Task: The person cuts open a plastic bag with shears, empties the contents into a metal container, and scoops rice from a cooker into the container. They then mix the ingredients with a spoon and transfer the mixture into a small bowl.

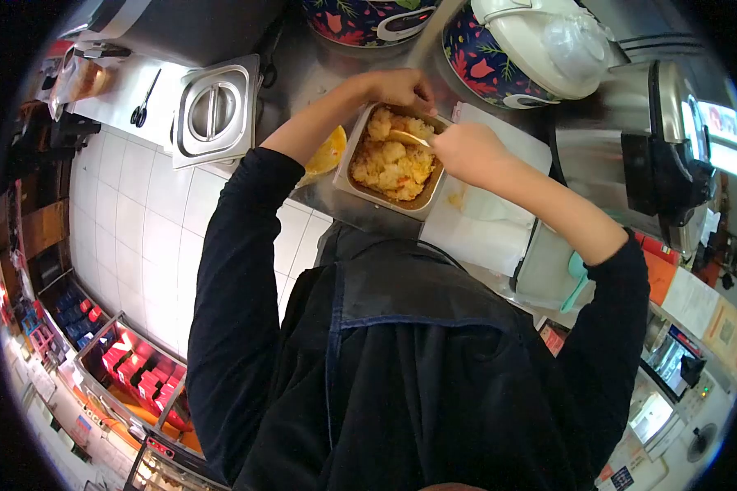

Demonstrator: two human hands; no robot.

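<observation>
A rectangular metal food pan (345,182) stands on the counter in front of me, with clumpy yellow food (391,170) in it. My left hand (403,88) is at the pan's far rim, its fingers curled and closed there. My right hand (470,152) is closed around the handle of a pale yellow spoon (406,137), above the pan's right side. The spoon's head lies in the food, and most of its handle is hidden by my fingers. Left of the pan is a yellow-stained bowl (327,153), partly behind my left forearm.
A white cutting board (483,227) lies right of the pan. Two floral-patterned cookers (499,61) and a steel cooker (602,131) stand behind and to the right. At left are a lidded steel pan (213,114) and scissors (142,110). A turquoise spoon (577,282) lies near my right elbow.
</observation>
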